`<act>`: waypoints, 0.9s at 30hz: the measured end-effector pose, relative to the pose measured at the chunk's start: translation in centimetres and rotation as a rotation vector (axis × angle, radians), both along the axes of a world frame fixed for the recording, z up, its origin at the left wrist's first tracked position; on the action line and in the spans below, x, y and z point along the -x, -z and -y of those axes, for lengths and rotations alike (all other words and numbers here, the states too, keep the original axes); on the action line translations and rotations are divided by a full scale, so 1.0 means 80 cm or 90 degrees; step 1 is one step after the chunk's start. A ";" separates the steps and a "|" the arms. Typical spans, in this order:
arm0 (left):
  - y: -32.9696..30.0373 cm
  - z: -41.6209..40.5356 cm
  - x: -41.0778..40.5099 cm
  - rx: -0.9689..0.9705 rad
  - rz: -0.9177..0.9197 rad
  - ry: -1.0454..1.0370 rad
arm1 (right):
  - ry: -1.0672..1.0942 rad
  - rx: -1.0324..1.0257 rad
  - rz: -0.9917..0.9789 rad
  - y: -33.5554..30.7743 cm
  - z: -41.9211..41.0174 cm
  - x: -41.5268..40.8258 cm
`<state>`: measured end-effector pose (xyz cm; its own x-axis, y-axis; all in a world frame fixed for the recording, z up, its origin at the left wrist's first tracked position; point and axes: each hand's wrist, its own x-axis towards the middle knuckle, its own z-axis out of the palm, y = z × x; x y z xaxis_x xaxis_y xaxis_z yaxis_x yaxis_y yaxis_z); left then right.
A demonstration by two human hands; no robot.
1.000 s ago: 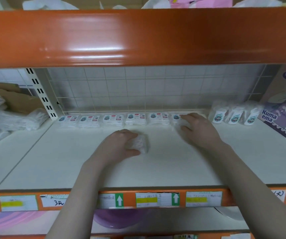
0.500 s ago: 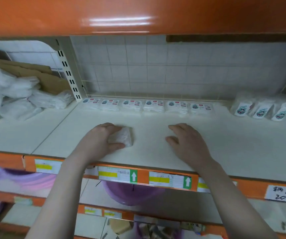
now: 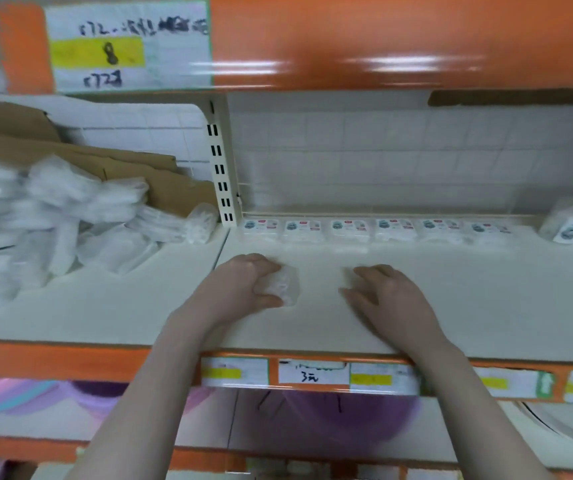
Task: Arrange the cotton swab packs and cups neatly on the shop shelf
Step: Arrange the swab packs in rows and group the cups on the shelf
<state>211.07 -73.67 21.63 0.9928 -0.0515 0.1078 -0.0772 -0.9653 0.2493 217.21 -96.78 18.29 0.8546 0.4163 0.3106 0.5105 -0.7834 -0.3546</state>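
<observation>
The left hand [image 3: 240, 289] grasped a small clear pack [image 3: 283, 285] on the shelf [image 3: 486, 306], in front of the row of packs [image 3: 375, 228]. The right hand [image 3: 389, 299] lay released beside it. The pack looked light, soft and slippery; holding its sides seemed best.

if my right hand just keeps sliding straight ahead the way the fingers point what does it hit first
Probably the row of flat cotton swab packs along the back of the shelf. The right hand points back and slightly left over bare board, so the way looks free until then, though depth is hard to judge.
</observation>
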 end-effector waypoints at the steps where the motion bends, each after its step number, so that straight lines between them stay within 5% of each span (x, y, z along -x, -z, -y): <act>1: 0.000 -0.009 -0.004 0.001 -0.003 0.012 | 0.016 -0.007 0.004 0.001 -0.008 0.003; 14: 0.010 -0.042 -0.015 0.084 0.016 0.089 | 0.115 0.024 -0.027 -0.002 -0.031 0.022; 27: 0.043 -0.116 0.061 0.084 0.102 -0.143 | -0.029 0.025 -0.140 -0.048 -0.125 0.006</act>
<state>206.18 -64.37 18.16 0.9478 0.1918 0.2547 0.0860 -0.9230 0.3751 216.71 -86.82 22.10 0.8799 0.4642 0.1020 0.4597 -0.7767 -0.4305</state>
